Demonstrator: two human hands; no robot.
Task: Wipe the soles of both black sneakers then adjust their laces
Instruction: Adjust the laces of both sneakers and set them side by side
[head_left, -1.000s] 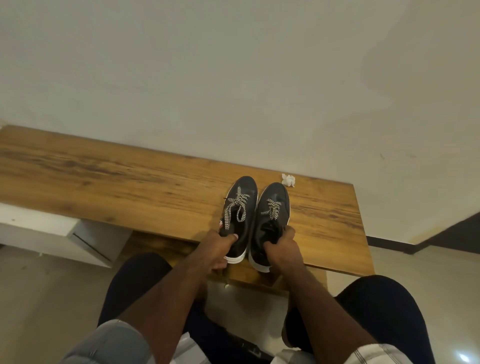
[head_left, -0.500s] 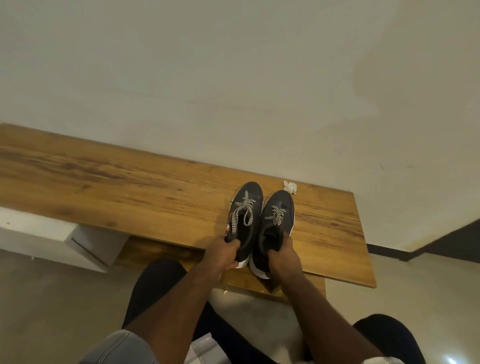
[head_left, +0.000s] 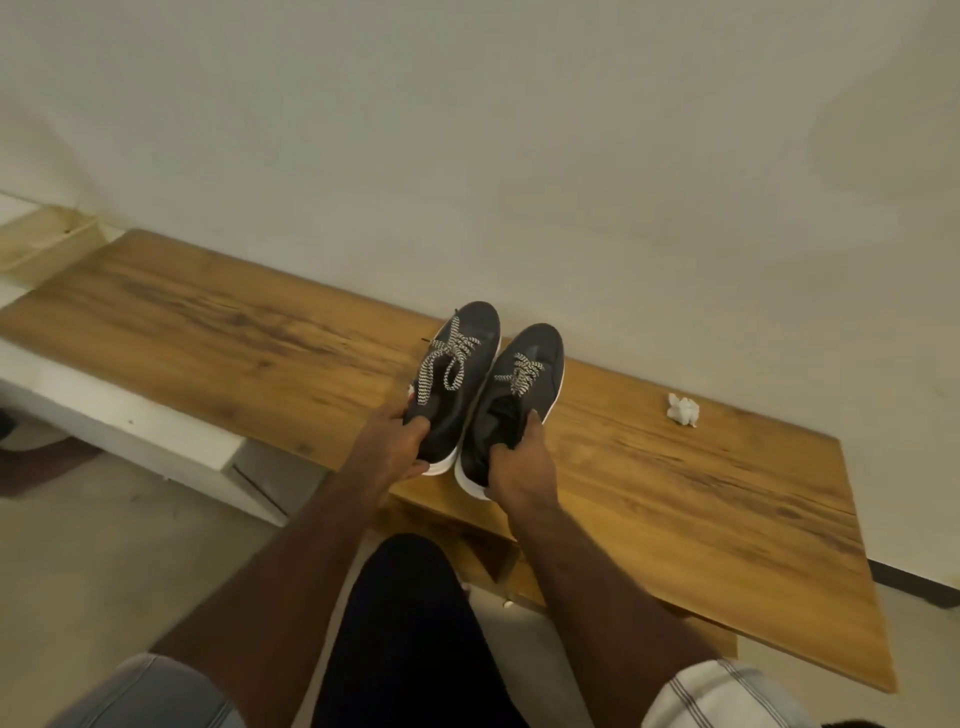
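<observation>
We grip the heels: left hand (head_left: 392, 441) on the left sneaker (head_left: 454, 384), right hand (head_left: 519, 460) on the right sneaker (head_left: 514, 400), at the bench (head_left: 234, 343) near edge. Both have slid leftward, away from the crumpled tissue (head_left: 682, 409) at the far edge; open wood remains leftward.

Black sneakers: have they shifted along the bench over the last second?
Yes. The black sneakers have moved left along the bench, away from the crumpled tissue, which earlier lay right beside the right shoe's toe.
</observation>
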